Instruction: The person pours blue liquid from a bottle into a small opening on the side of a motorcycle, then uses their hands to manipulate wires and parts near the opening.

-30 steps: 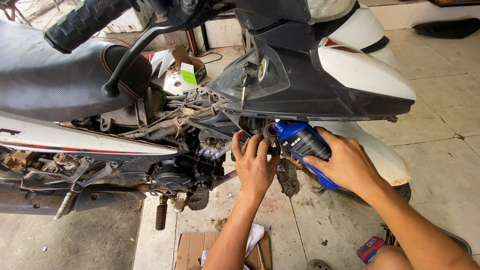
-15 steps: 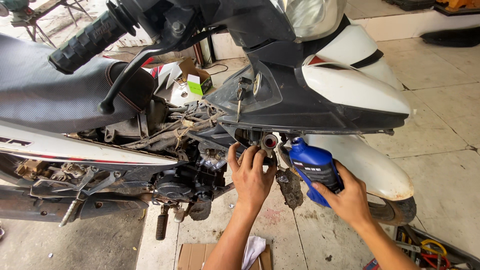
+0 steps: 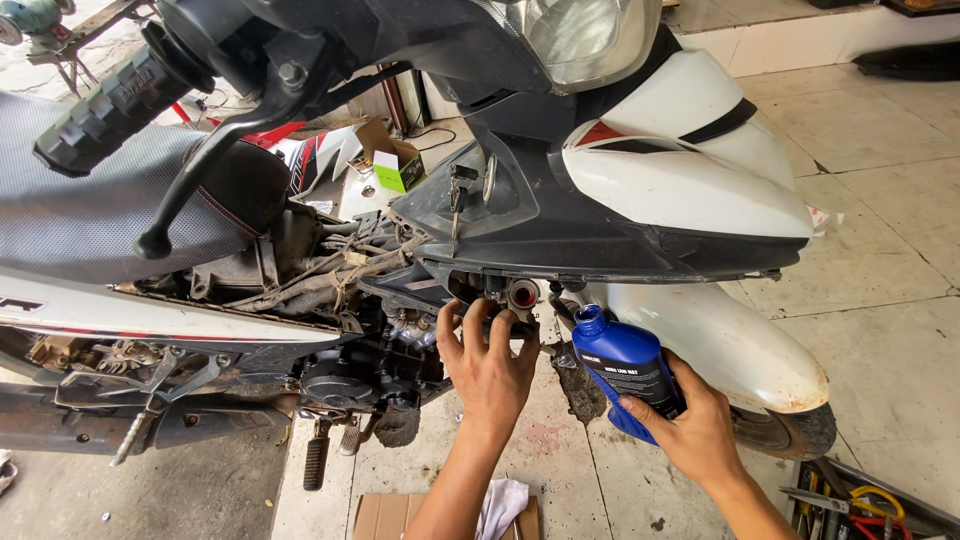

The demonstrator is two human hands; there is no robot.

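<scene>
On tiled floor (image 3: 880, 280) | motorcycle (image 3: 640, 200) | cardboard (image 3: 385, 518) | tool tray (image 3: 860, 500)

blue bottle (image 3: 628, 370), white fender (image 3: 720, 340), green box (image 3: 405, 172)

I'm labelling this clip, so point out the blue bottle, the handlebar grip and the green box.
bottle (image 3: 628, 365): head view, label on its body
grip (image 3: 100, 115): head view, middle of ribbed rubber
green box (image 3: 405, 172): head view, front face
</scene>
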